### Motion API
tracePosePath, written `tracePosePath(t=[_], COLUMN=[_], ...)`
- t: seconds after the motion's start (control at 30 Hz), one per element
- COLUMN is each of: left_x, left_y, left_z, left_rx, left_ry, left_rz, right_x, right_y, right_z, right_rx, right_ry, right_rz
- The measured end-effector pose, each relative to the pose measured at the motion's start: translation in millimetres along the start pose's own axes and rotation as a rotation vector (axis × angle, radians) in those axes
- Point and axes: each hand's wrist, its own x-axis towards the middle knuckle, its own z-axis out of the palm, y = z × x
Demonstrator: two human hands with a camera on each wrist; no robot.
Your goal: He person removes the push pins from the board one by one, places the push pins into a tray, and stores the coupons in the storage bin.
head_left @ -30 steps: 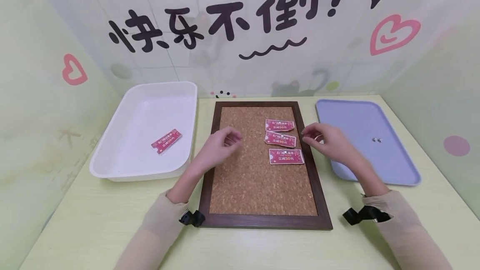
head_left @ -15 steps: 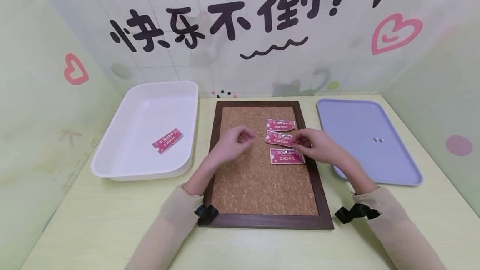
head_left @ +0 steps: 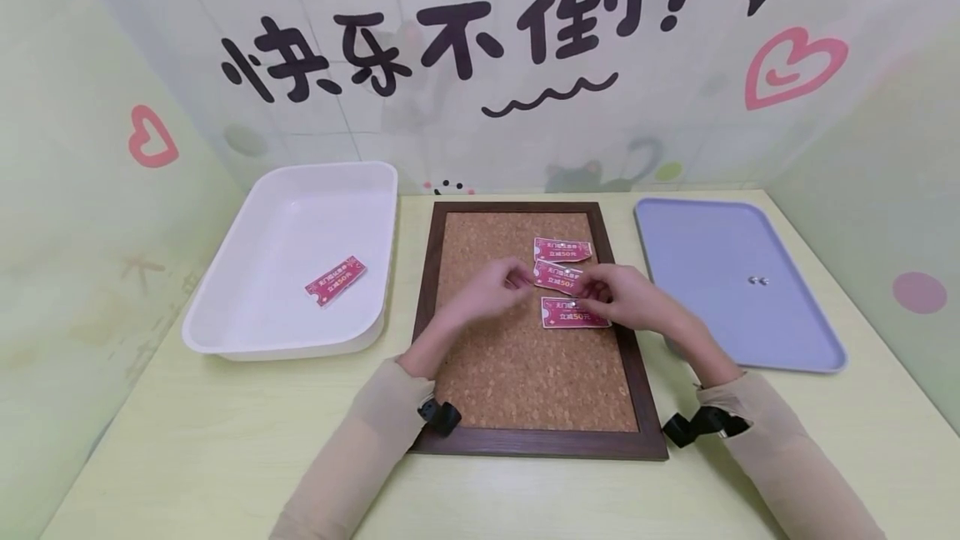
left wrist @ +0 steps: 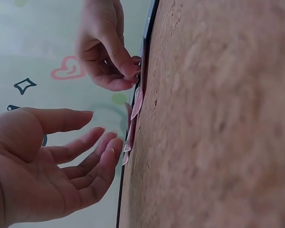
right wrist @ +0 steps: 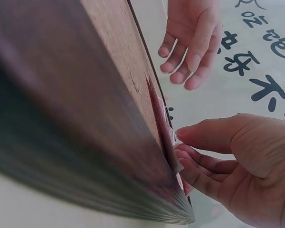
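Working by the lowest coupon (head_left: 564,319), on the corkboard's (head_left: 525,382) right half: your right hand (head_left: 632,298) has its fingers narrow, can't tell if gripping its pin (head_left: 575,303); your left hand (head_left: 495,290) is loosely spread over the corkboard's middle. Probably best: steady the coupon, keep the pin square.

“快乐不倒!” is printed on the back wall (head_left: 420,140); “吃饱” is shown there in the right wrist view. “立减50元” is read on the coupon (head_left: 335,281) in the white tub (head_left: 300,227), “立减50” on three coupons (head_left: 553,273) on the corkboard (head_left: 525,382).
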Motion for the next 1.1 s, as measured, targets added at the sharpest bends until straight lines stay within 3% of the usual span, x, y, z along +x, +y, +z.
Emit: tracePosePath(t=[0.17, 0.4, 0.67, 1.1], left_x=[4.5, 7.7, 11.9, 13.6], left_y=[1.6, 3.9, 6.7, 8.7], left_z=[5.9, 11.6, 14.9, 18.4], left_rx=[0.028, 0.063, 0.068, -0.051], left_ry=[-0.036, -0.058, -0.083, -0.087], left_rz=[-0.001, -0.066, -0.099, -0.142], right_x=[0.3, 1.6, 3.8, 7.7], right_y=[1.3, 2.7, 3.9, 2.6], right_z=[0.5, 0.8, 2.4, 3.7], right_rx=[0.006, 0.01, -0.008, -0.032], right_ry=[-0.019, -0.036, -0.037, -0.026], right_rz=[0.015, 0.02, 0.023, 0.042])
